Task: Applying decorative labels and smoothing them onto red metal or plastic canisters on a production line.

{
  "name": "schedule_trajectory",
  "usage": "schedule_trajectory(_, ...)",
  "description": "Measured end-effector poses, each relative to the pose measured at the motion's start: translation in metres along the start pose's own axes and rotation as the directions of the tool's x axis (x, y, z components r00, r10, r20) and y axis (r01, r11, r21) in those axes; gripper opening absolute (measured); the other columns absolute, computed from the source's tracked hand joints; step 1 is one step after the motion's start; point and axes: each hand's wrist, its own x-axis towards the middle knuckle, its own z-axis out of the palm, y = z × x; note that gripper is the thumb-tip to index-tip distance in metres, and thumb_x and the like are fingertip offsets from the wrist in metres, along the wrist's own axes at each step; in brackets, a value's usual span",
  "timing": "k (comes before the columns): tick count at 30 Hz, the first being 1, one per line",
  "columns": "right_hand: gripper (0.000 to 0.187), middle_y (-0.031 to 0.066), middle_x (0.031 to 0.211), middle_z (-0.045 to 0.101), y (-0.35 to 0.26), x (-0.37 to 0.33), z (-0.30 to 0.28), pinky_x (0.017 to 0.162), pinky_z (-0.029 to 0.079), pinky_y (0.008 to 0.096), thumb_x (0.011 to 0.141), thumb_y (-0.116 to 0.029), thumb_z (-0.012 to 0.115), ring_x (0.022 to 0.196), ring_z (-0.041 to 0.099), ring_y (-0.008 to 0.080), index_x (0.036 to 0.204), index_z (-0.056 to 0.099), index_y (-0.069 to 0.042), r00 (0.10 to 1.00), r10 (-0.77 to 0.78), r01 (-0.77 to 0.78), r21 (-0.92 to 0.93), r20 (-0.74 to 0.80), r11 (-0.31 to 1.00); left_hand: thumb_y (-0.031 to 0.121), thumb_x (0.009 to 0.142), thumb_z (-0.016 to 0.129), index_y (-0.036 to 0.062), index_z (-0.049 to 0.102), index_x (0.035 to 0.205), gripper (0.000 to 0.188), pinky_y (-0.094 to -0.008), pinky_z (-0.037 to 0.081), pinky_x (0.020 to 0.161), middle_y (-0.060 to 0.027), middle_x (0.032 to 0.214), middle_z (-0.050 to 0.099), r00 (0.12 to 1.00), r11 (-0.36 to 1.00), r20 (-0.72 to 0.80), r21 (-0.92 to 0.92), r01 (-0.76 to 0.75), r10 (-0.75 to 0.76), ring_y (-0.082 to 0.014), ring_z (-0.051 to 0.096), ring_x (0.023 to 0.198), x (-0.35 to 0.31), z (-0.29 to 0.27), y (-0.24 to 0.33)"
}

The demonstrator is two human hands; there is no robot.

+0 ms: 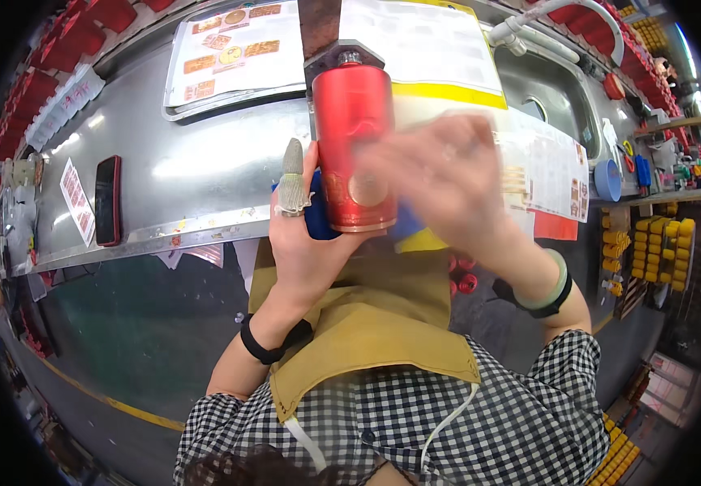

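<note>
A glossy red bottle (352, 105) with a short, clear neck and a round gold emblem lies in front of me, its neck pointing away. My left hand (306, 243) grips its lower left side and base, and one finger wears a grey fabric finger cover (292, 174). Smeared by motion, my right hand (452, 174) is over the bottle's right side; its fingers are too blurred to show whether they touch the surface or hold anything. Behind the neck is a dark angular metal piece (367, 53), partly hidden by the bottle.
Sticker sheets lie on a metal tray (174, 104) at the far left. A red phone (108, 202) rests on the steel bench (229, 190). Yellow-edged paper (448, 49) lies at the back, sticker sheets (553, 174) to the right. Beyond are a sink (581, 93) and blue cup (607, 180).
</note>
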Motion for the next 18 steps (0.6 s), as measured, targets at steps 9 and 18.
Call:
schedule_trajectory(9, 0.022, 0.0001, 0.079, 0.06, 0.028, 0.018, -0.001, 0.071, 0.04, 0.0361, 0.079, -0.013, 0.074, 0.071, 0.054, 0.0218, 0.101, 0.069, -0.013, 0.996, 0.093, -0.093, -0.064, -0.009, 0.994, 0.022, 0.066, 0.095, 0.0016, 0.054, 0.146, 0.092, -0.0448, 0.048, 0.099, -0.0207, 0.139, 0.061, 0.996, 0.997, -0.07, -0.048, -0.058, 0.055, -0.0382, 0.059, 0.121, 0.003, 0.0, 0.012)
schedule_trajectory(18, 0.024, 0.0062, 0.089, 0.07, 0.011, 0.017, -0.022, 0.074, 0.049, 0.037, 0.081, 0.0, 0.076, 0.08, 0.065, 0.0263, 0.104, 0.072, -0.006, 0.901, 0.43, -0.423, 0.347, 0.062, 0.837, 0.026, 0.071, 0.089, 0.007, 0.072, 0.123, 0.058, -0.0454, 0.05, 0.097, -0.0263, 0.148, 0.053, 0.944, 0.832, 0.13, 0.446, -0.33, 0.304, -0.0374, 0.061, 0.119, 0.004, -0.012, 0.025)
